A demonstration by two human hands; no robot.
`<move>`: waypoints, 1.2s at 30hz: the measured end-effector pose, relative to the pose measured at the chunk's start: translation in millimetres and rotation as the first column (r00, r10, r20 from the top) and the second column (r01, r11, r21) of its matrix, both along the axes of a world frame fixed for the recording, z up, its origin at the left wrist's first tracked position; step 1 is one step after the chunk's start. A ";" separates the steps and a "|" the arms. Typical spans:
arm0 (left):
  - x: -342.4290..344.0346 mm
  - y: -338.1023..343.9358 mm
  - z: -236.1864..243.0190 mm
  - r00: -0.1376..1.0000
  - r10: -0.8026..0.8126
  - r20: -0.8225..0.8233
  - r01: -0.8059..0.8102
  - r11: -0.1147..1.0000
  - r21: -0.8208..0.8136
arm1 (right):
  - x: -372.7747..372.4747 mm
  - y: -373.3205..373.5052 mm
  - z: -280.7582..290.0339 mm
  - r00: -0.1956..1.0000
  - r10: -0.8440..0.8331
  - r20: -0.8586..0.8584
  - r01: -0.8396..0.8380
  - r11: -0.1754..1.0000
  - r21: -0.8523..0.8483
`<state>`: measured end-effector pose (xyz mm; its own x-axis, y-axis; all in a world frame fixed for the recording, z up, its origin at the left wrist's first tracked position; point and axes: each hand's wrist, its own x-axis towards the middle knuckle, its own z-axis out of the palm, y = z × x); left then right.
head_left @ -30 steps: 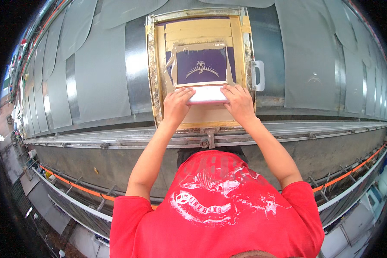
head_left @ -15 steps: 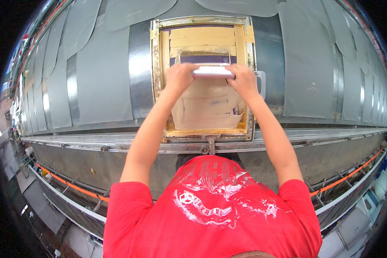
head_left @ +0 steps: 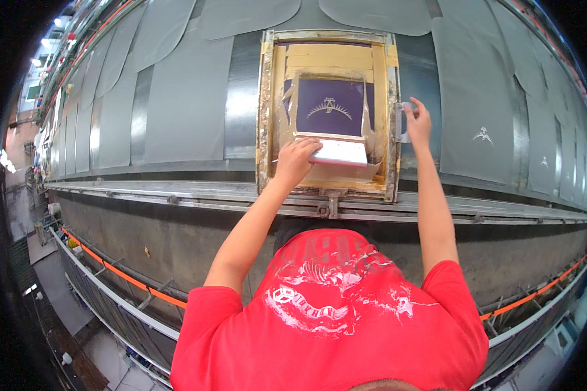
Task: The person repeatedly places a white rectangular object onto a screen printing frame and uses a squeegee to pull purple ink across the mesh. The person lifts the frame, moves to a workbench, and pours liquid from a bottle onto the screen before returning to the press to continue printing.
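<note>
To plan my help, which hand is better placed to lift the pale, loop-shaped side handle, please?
Probably the right hand: it's at that handle, while the left hand is on the wide silvery squeegee.

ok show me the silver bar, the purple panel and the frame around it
Silver bar (head_left: 341, 152), head view: middle of its face
Purple panel (head_left: 331, 115), head view: just under the pale arc
Frame (head_left: 265, 111), head view: left rail
</note>
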<state>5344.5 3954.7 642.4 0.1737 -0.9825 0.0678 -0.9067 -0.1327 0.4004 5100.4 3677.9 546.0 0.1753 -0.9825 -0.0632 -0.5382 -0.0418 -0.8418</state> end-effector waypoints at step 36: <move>326.3 268.0 54.7 0.986 0.081 0.142 -0.081 0.997 -0.008 | 383.3 227.1 63.9 0.995 -0.017 0.100 0.020 0.999 -0.034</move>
